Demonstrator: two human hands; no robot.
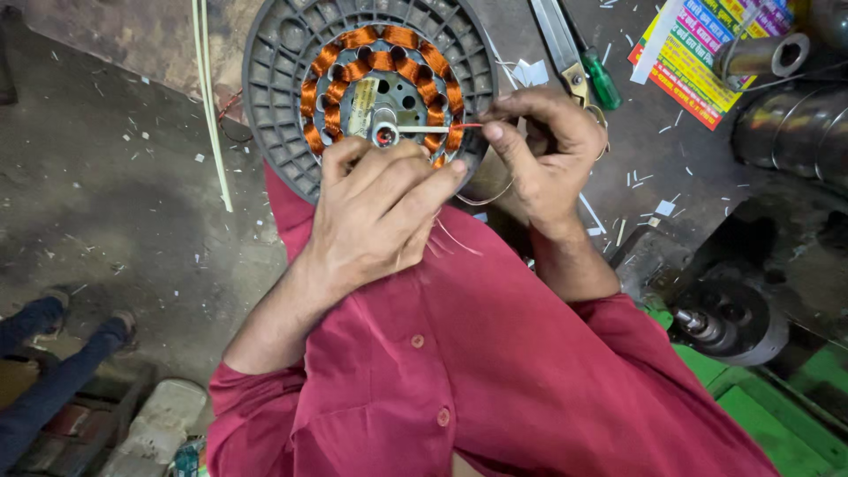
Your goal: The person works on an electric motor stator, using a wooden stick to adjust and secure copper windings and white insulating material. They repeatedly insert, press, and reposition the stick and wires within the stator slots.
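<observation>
A round grey motor stator (274,79) with rings of copper wire coils (380,62) rests against my lap. My left hand (380,208) lies over its lower edge, fingers curled on the coils. My right hand (548,150) pinches a thin white sleeve with a red wire (442,128) that reaches toward the stator's centre shaft (385,134). Thin copper strands (455,237) hang below my left hand.
A green-handled screwdriver (602,81) and a metal tool (556,35) lie at the top. A colourful printed sheet (698,53) and metal cylinders (795,124) sit at the right. Another person's legs and shoes (53,336) are at the left. A grey motor part (733,322) lies on green metal.
</observation>
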